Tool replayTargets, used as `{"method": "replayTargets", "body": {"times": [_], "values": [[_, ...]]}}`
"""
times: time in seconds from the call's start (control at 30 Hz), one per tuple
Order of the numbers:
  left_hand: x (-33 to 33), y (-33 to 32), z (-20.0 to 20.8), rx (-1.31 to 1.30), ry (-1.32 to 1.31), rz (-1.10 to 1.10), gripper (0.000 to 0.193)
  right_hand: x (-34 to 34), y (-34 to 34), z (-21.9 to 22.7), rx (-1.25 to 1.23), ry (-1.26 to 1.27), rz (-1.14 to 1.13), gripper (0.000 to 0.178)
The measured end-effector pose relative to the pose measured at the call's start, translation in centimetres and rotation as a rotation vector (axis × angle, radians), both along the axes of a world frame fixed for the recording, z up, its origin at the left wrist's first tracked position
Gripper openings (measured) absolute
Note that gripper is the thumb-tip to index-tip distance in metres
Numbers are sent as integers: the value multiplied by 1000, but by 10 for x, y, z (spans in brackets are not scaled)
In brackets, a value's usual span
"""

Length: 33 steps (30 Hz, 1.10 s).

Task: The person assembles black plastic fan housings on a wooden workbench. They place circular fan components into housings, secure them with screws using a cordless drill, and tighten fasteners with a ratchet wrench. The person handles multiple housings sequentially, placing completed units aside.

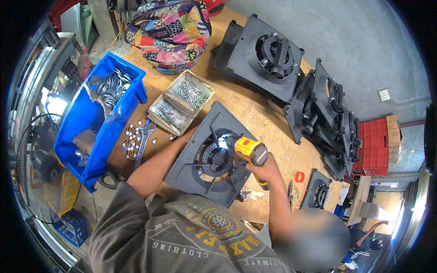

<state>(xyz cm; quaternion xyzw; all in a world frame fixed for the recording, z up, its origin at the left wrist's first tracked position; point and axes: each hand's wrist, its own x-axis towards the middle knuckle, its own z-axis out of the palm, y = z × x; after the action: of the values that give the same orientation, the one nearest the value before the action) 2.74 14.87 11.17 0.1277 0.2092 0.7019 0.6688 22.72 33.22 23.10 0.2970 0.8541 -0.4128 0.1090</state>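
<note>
My right hand (266, 172) grips a yellow and black cordless drill (249, 151). The drill's nose points at the round burner in the middle of a dark grey gas stove plate (184, 160), near a bright lit spot. Black pan-support arms cross the ring, and the plate lies tilted on the bench close to my body. My left forearm (157, 164) reaches to the plate's upper left edge; the hand and its fingers are hidden there. Beside that wrist stands a divided box of screws (180, 102). Small brass and white fittings (132, 139) and a metal wrench (144, 142) lie left of my forearm.
A blue bin (75, 136) holding black rings stands at the left. More stove plates (268, 57) are stacked along the back and right. A patchwork bag (170, 36), a red tape ring (299, 176), red crates (372, 148), a fan (45, 166) and another person (371, 239) are around.
</note>
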Motion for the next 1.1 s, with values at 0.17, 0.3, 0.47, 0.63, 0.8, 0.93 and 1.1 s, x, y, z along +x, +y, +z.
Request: {"method": "replayTargets", "body": {"times": [0.17,0.3,0.47,0.63,0.8,0.93,1.1], "values": [[-10,10,-19,-100,139,-7,55,-5,11,-12,-171,123,-70,49],[-30,-4,-10,-563,626,3,61,-6,20,-5,27,80,177,53],[-25,-3,25,-392,145,203,72,-26,25,22,308,147,488,50],[-23,-1,32,-378,216,228,59,-49,30,35,355,-33,558,52],[-32,0,18,-457,174,128,42,-59,34,40,406,-5,731,56],[-32,1,11,-502,545,294,41,-61,36,43,334,-28,678,58],[-35,-2,13,-494,269,84,49,-56,29,39,309,2,625,57]]}}
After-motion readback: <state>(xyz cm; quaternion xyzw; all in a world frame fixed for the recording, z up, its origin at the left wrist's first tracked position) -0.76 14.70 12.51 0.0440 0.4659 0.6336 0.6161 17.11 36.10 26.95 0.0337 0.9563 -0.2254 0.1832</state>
